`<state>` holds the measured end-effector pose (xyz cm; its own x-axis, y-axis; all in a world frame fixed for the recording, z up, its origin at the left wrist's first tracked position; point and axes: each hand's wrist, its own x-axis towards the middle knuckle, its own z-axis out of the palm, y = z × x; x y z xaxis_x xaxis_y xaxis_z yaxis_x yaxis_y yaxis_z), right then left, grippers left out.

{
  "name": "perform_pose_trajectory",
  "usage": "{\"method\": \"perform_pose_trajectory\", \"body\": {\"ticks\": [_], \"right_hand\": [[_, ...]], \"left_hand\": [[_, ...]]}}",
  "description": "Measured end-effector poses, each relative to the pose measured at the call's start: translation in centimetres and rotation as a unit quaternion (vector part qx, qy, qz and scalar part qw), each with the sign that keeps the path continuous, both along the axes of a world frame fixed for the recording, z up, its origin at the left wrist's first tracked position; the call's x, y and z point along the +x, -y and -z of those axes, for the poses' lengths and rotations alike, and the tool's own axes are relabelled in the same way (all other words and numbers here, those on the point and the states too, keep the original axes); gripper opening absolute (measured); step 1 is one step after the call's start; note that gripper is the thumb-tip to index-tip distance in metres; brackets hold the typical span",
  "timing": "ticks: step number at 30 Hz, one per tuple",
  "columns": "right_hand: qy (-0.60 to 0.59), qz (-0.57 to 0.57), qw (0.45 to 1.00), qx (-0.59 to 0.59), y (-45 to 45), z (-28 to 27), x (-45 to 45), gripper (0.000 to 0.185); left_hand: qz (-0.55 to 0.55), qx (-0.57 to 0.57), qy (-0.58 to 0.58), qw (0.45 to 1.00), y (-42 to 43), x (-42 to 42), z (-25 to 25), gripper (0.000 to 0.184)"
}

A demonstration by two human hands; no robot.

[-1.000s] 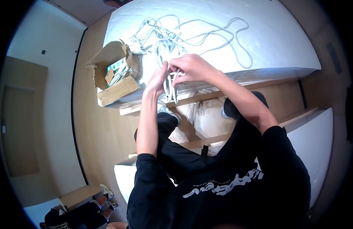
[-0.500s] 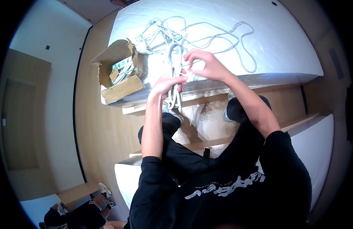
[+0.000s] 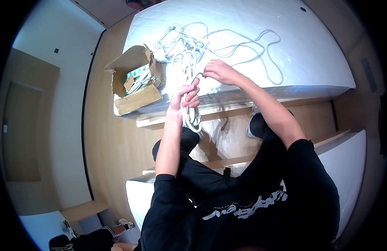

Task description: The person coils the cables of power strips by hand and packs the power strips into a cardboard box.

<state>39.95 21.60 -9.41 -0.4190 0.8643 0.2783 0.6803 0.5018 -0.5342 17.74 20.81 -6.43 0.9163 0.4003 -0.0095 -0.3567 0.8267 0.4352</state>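
My left hand (image 3: 186,97) is wrapped around a bundle of coiled white cable (image 3: 193,121). Loops of the bundle stick out above the fist and hang below it, past the front edge of the white table (image 3: 310,54). Just to the right of the left thumb, my right hand (image 3: 222,72) is closed in a pinch. A thin, short strand shows at its fingertips, too small to name. Beyond the hands, a loose tangle of pale cables (image 3: 176,38) lies on the table, with a long grey cable (image 3: 264,49) trailing to the right.
A torn cardboard box (image 3: 139,100) stands at the table's left corner, with a green-and-white item (image 3: 137,72) and white cables inside. Below the table edge are my legs, a low ledge and the floor. Another person (image 3: 91,240) is at the lower left.
The left hand has turned into a fist around the cable bundle. The right hand's fingers, spread apart before, have come together in a pinch beside it.
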Motion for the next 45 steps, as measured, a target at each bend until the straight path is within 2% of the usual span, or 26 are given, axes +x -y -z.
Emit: {"method": "perform_pose_trajectory", "body": {"ticks": [1,2,4,6,8,10,13,14,15,18,20,22,23,24,26,27,28,30,31,33,34,35,36,38,40,45], "right_hand": [[-0.080,0.043,0.996,-0.017,0.3,0.3,0.1,0.025],[-0.080,0.043,0.996,-0.017,0.4,-0.1,0.4,0.025],[-0.089,0.161,0.977,0.105,0.7,-2.0,1.0,0.023],[-0.083,0.181,0.969,0.145,0.9,-3.8,1.2,0.024],[-0.076,0.230,0.944,0.223,1.3,-4.7,1.2,0.028],[-0.077,0.229,0.941,0.235,1.2,-4.5,1.2,0.030],[-0.067,0.248,0.939,0.228,1.1,-4.2,1.2,0.028],[-0.062,0.247,0.929,0.267,1.1,-4.4,1.1,0.028],[-0.058,0.244,0.919,0.305,1.1,-4.5,1.0,0.027],[-0.080,0.218,0.921,0.311,1.2,-5.0,0.5,0.027],[-0.107,0.195,0.934,0.279,1.4,-5.4,0.8,0.026],[-0.195,0.163,0.963,0.085,1.5,-5.4,1.3,0.024],[-0.237,0.135,0.962,0.022,1.1,-4.8,1.7,0.023],[-0.237,0.134,0.962,0.025,0.7,-3.7,2.1,0.023],[-0.156,0.092,0.982,0.055,-0.1,-1.5,3.0,0.023],[-0.171,0.083,0.981,-0.046,-0.4,-0.1,3.3,0.023],[-0.142,0.081,0.984,-0.073,-0.9,1.9,3.6,0.022],[-0.214,0.061,0.969,-0.107,-0.9,3.5,2.9,0.023],[-0.212,0.055,0.971,-0.100,-1.0,3.2,2.4,0.023],[-0.154,0.194,0.946,-0.208,0.0,0.5,0.4,0.022],[-0.153,0.188,0.948,-0.206,0.2,0.4,-0.4,0.022],[-0.056,0.208,0.975,-0.061,0.3,0.3,-1.1,0.021],[0.041,0.223,0.970,0.085,0.8,-0.3,-2.1,0.020],[0.039,0.217,0.970,0.105,2.2,-2.8,-3.1,0.023],[-0.089,0.227,0.968,0.058,3.6,-5.3,-4.0,0.024],[-0.125,0.149,0.980,0.048,5.2,-6.0,-5.1,0.024]], "left_hand": [[-0.025,-0.001,-0.033,0.999,-0.1,-0.5,-0.3,0.004],[-0.071,-0.011,-0.095,0.993,0.0,-0.8,-0.9,0.007],[-0.107,0.001,-0.159,0.981,-0.2,-0.9,-1.0,0.012],[-0.112,0.091,-0.230,0.962,0.0,-0.3,-0.3,0.018],[-0.075,0.137,-0.238,0.959,0.3,0.4,0.5,0.020],[-0.023,0.195,-0.221,0.955,0.9,1.3,0.7,0.018],[-0.005,0.198,-0.218,0.956,0.9,1.6,1.0,0.016],[0.018,0.205,-0.212,0.956,0.8,1.7,0.7,0.016],[0.019,0.207,-0.270,0.940,1.0,1.9,0.5,0.015],[0.019,0.248,-0.286,0.925,1.6,2.4,0.0,0.015],[-0.008,0.237,-0.277,0.931,2.2,2.4,0.1,0.014],[-0.035,0.226,-0.275,0.934,2.6,1.9,-0.8,0.014],[-0.014,0.227,-0.246,0.942,2.6,1.6,-1.1,0.011],[-0.015,0.230,-0.246,0.941,2.8,1.3,-1.6,0.011],[0.031,0.141,-0.080,0.986,3.2,0.7,-2.6,0.010],[0.055,0.100,-0.004,0.993,3.0,0.3,-2.8,0.009],[0.081,0.061,0.072,0.992,2.8,0.1,-3.0,0.009],[0.052,0.036,0.062,0.996,2.3,-0.2,-3.8,0.009],[-0.002,0.070,0.013,0.997,1.8,-0.4,-3.4,0.009],[-0.096,0.154,-0.068,0.981,0.4,-0.5,-2.5,0.014],[-0.153,0.171,-0.122,0.966,-0.2,-0.7,-2.2,0.021],[-0.199,0.193,-0.165,0.947,-0.8,-0.7,-2.3,0.024],[-0.243,0.212,-0.209,0.923,-1.3,-0.8,-2.3,0.027],[-0.311,0.208,-0.242,0.895,-2.5,-1.3,-2.0,0.028],[-0.366,0.207,-0.258,0.870,-3.3,-2.0,-1.2,0.024],[-0.320,0.157,-0.238,0.903,-3.3,-2.7,-1.1,0.026]]}}
